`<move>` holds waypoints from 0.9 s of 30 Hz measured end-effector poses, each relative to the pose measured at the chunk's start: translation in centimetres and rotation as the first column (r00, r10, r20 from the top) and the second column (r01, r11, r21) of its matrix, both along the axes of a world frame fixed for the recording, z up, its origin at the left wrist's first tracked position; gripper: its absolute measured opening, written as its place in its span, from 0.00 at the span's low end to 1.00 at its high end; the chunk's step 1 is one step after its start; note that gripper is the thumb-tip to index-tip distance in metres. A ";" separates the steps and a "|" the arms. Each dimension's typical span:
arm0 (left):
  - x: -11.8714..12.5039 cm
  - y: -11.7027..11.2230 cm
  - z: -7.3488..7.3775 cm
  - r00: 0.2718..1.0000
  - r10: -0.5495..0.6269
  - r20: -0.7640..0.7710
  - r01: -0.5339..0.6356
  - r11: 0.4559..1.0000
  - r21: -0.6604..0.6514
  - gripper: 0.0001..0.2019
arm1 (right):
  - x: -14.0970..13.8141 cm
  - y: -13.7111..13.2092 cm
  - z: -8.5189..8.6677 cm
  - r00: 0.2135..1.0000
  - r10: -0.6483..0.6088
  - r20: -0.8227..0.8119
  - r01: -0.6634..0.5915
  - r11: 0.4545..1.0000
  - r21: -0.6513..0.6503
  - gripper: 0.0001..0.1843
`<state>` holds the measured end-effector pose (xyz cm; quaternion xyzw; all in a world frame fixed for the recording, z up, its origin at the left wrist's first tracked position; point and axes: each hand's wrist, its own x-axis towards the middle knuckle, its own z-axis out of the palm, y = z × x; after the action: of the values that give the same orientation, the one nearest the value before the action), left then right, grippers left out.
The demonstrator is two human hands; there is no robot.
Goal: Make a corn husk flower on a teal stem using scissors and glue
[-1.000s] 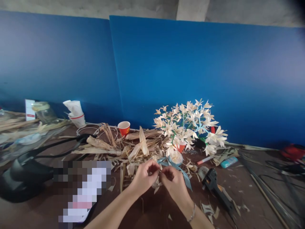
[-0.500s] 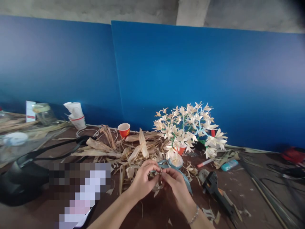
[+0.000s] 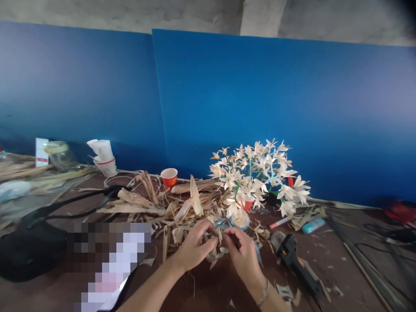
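My left hand (image 3: 196,248) is closed, its thumb and fingers curled toward each other over the table. Close beside it, my right hand (image 3: 243,253) makes a pinch with thumb and forefinger; a bracelet circles that wrist. A small pale piece shows between the two sets of fingertips, too small and hidden to name. Dried husk scraps (image 3: 212,259) lie just below the fingers. Behind the hands a round pale flower head (image 3: 239,218) rests with blue ribbon around it. A bunch of cream husk flowers (image 3: 256,167) on green and blue stems stands in an orange cup (image 3: 247,203).
A pile of dried corn husks (image 3: 185,203) spreads behind my hands. To the right lie a black glue gun (image 3: 299,266), a marker (image 3: 279,222) and a turquoise packet (image 3: 313,225). At the left are a black strapped item (image 3: 29,247), a red paper cup (image 3: 169,177) and white cups (image 3: 105,165).
My hands have drawn slightly apart at the fingertips, the right one moving a little to the right. The items on the table stay where they were.
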<state>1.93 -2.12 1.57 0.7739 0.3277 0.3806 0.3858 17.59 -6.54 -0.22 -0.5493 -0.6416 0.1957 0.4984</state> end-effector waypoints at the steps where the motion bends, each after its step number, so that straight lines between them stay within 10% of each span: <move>1: 0.0 0.0 0.0 1.000 0.011 -0.023 -0.011 1.000 0.023 0.04 | 0.0 0.0 -0.1 1.000 0.003 0.003 -0.003 1.000 0.006 0.06; 19: -0.7 0.2 0.1 0.978 0.208 -0.017 -0.195 0.940 0.280 0.07 | 0.0 -0.1 -0.1 0.995 -0.021 0.101 0.015 0.998 0.063 0.07; 27: -0.3 -0.5 0.3 0.942 0.174 -0.288 -0.004 0.861 0.508 0.10 | -0.2 -0.3 -0.1 0.986 0.053 0.159 -0.072 0.991 0.113 0.08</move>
<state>1.66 -2.60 1.91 0.8829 0.3123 0.3377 0.0944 17.40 -6.80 -0.29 -0.5120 -0.7060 0.1294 0.4719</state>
